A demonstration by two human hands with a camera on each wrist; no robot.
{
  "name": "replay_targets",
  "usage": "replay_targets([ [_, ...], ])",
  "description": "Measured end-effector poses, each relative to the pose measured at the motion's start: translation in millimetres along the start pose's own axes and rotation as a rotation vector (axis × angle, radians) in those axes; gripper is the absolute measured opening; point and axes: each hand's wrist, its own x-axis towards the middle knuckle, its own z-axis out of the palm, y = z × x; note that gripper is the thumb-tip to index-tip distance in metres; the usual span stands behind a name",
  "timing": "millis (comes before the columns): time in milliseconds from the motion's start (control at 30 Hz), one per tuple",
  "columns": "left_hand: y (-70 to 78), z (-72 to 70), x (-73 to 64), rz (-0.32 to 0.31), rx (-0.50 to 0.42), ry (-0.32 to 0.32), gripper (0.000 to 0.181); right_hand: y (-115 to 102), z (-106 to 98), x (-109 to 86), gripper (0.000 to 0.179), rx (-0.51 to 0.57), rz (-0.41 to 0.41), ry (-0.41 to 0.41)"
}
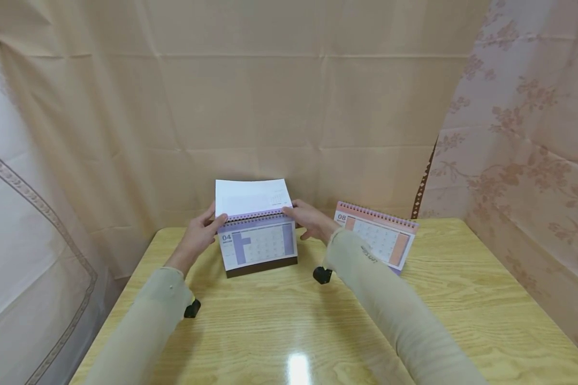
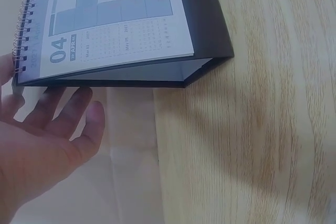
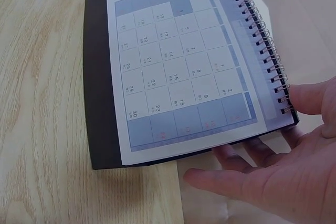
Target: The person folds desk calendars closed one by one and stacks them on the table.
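A purple desk calendar [image 1: 260, 243] showing page 04 stands on its dark base, with a white leaf [image 1: 250, 197] lifted up behind its spiral binding. My left hand [image 1: 197, 238] pinches its upper left corner, thumb by the rings and fingers behind. In the left wrist view, the other fingers [image 2: 68, 114] of that hand curve along the calendar's open side. At the upper right corner, my right hand [image 1: 313, 219] grips the binding end, thumb on the rings. The right wrist view shows its fingers [image 3: 231, 177] reaching behind the April page [image 3: 178, 72].
An orange desk calendar [image 1: 378, 235] on page 08 stands to the right, partly behind my right sleeve. Both stand on a wooden table [image 1: 250, 331]. A beige curtain [image 1: 250, 107] hangs close behind, and a floral curtain [image 1: 534, 160] hangs at the right.
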Motion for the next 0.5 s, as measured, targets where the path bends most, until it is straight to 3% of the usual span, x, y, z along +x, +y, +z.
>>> replay_targets([
  [267, 0.1, 1.0, 1.2, 0.053, 0.036, 0.079, 0.064, 1.2, -0.3, 2.5, 0.046, 0.003, 0.009, 0.001],
  [500, 2.3, 3.6, 3.8, 0.099, 0.011, 0.142, 0.056, 0.6, -0.2, 0.5, 0.047, 0.002, -0.002, 0.000],
])
